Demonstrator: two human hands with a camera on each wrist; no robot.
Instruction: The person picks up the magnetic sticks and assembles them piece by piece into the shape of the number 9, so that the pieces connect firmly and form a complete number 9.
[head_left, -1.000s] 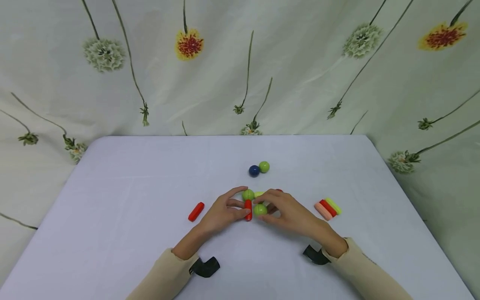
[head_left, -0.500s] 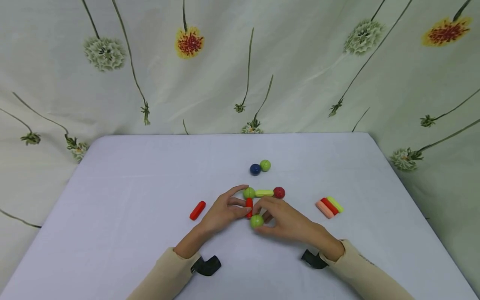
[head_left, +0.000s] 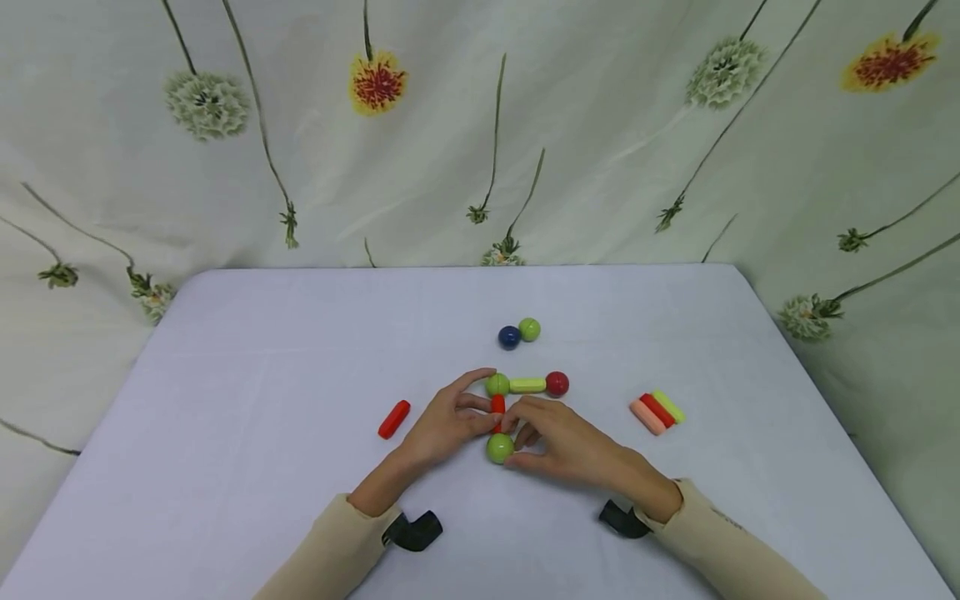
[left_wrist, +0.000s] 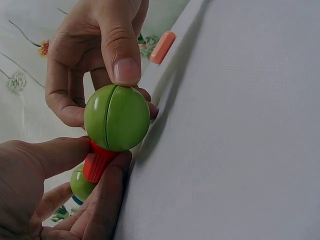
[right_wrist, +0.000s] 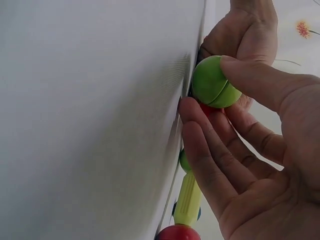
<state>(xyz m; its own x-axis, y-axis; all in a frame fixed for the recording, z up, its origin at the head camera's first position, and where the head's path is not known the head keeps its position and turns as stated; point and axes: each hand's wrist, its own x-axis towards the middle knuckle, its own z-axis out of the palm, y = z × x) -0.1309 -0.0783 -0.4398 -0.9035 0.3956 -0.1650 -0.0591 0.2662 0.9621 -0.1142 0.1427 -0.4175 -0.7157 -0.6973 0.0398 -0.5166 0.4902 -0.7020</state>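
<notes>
In the head view, my left hand (head_left: 448, 421) pinches a short red rod (head_left: 498, 404) between thumb and fingers. The rod lies between two green balls. My right hand (head_left: 573, 437) holds the nearer green ball (head_left: 500, 448) at the rod's near end, its thumb pressed on the ball in the left wrist view. The farther green ball (head_left: 497, 384) lies by my left index fingertip. From it a yellow-green rod (head_left: 528, 385) runs right to a red ball (head_left: 557, 383). In the left wrist view the grooved red rod (left_wrist: 97, 165) meets the split green ball (left_wrist: 117, 117).
A loose red rod (head_left: 394, 419) lies left of my left hand. Rods in peach (head_left: 648, 417), red and yellow-green sit side by side at right. Behind, a blue ball (head_left: 509, 337) touches another green ball (head_left: 529, 329). All rest on a white-covered table (head_left: 262, 375).
My right hand has brought the green ball towards me and left, from beside the red rod to its near end. The yellow-green rod and red ball have come into view. My left hand keeps its place.
</notes>
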